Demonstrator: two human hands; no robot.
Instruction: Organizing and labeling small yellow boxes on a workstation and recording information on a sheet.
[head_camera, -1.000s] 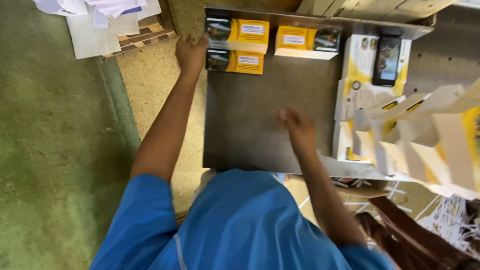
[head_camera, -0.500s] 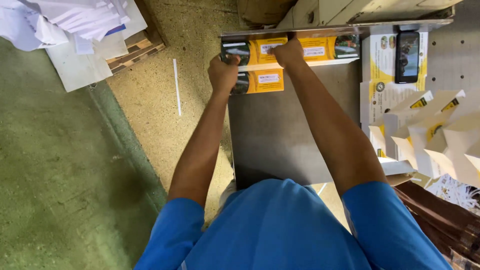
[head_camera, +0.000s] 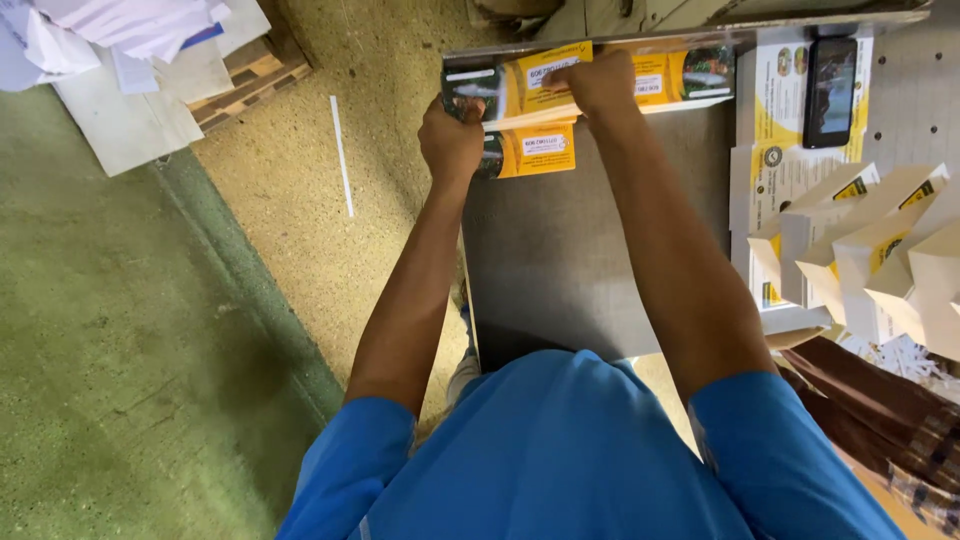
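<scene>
Yellow and white product boxes (head_camera: 545, 150) lie at the far edge of a grey metal table (head_camera: 570, 270). My left hand (head_camera: 450, 140) grips the left end of one box, which is tilted up off the one beneath it. My right hand (head_camera: 600, 85) is closed on the top edge of the same raised yellow box (head_camera: 530, 95). Another yellow box (head_camera: 690, 75) sits just right of my right hand along the table's back edge.
A black phone (head_camera: 830, 90) rests on flat yellow and white cartons (head_camera: 775, 170) at the right. Several folded white boxes (head_camera: 880, 250) stand at the right. A wooden pallet (head_camera: 240, 80) with white sheets (head_camera: 120, 30) sits on the floor, far left.
My right hand reached from the table's middle to the far boxes. Both hands have since closed on one box and lifted its near edge.
</scene>
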